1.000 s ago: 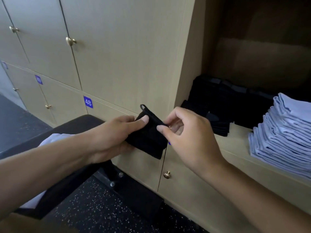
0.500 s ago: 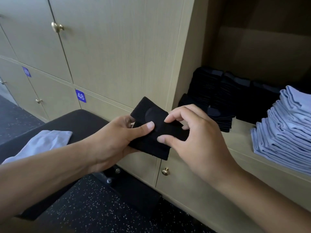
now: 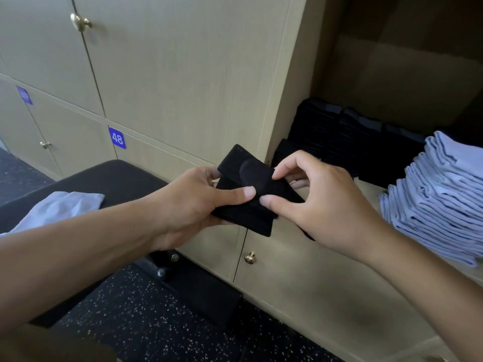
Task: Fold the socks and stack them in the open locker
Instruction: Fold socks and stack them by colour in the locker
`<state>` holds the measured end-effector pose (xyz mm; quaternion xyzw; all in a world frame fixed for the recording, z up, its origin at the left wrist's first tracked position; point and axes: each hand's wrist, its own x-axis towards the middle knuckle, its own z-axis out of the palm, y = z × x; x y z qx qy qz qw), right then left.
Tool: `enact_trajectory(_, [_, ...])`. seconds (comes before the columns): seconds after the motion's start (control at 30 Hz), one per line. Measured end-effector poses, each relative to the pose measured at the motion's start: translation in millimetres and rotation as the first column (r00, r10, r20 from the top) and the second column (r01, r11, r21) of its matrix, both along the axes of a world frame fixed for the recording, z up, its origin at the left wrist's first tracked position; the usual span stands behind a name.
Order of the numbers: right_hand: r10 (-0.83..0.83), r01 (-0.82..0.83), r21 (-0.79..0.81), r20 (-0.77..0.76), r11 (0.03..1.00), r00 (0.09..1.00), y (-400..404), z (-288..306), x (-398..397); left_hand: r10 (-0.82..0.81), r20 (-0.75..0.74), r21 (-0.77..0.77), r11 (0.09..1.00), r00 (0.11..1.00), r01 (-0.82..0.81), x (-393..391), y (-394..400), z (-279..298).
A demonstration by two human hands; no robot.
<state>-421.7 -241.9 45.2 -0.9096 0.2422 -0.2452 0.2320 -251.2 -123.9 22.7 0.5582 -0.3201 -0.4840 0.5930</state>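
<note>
A folded black sock [image 3: 248,178] is held in the air in front of the locker's left wall. My left hand [image 3: 193,205] grips its left side, thumb pressed on top. My right hand [image 3: 318,205] pinches its right end between thumb and fingers. Inside the open locker [image 3: 392,74], piles of black socks [image 3: 339,137] stand at the back left and a tall stack of folded light-blue socks [image 3: 439,202] fills the right. One light-blue sock [image 3: 60,210] lies flat on the black bench [image 3: 117,178] at the left.
Closed wooden locker doors with brass knobs [image 3: 79,22] fill the left wall, one labelled 48 [image 3: 116,138]. A lower door with a knob [image 3: 250,258] sits under the open locker. The floor is dark speckled rubber [image 3: 130,322].
The black sock has gone from a hanging bundle to a flat folded square. Both hands have shifted their hold on it, and the view has drifted slightly right.
</note>
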Motion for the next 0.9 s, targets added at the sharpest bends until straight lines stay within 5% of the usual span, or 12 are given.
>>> enact_trajectory(0.23, [-0.059,0.060,-0.046,0.017,0.997,0.998,-34,29,-21,-0.015,0.075,0.017,1.000,0.997,0.013,0,-12,1])
enact_trajectory(0.5, [-0.184,0.155,-0.149,-0.204,0.976,0.961,-95,58,-21,0.093,0.222,0.062,0.992,0.971,-0.110,23,-21,-7])
enact_trajectory(0.9, [-0.130,0.034,-0.230,-0.414,0.973,0.901,-151,34,15,0.100,0.260,0.038,0.993,0.960,-0.113,23,-23,-9])
